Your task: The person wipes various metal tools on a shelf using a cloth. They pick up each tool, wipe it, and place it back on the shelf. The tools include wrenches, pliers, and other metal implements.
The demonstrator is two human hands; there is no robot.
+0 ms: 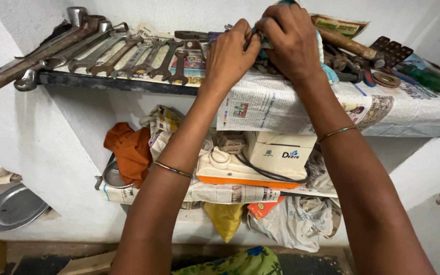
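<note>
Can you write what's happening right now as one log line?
left hand and right hand: together pinching a small dark thing, unclear | on: newspaper-lined shelf | nearby: wrenches

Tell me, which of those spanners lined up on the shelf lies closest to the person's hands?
The short dark spanner at the right end of the row, just left of the left hand. The other spanners fan out farther left.

Upper shelf (113, 82): wrenches (128, 56) lie side by side on your left end, heads toward the wall.
Newspaper (281, 104): it covers the shelf's middle and right and hangs over the front edge.
Your hands: left hand (228, 56) and right hand (291, 40) meet on the newspaper, just right of the wrenches (what they pinch is hidden).
Right end: hammer (347, 45) behind, screwdriver (429, 79) farthest right.
Lower shelf: box (281, 153) below your hands, cloth (131, 150) to its left.
</note>
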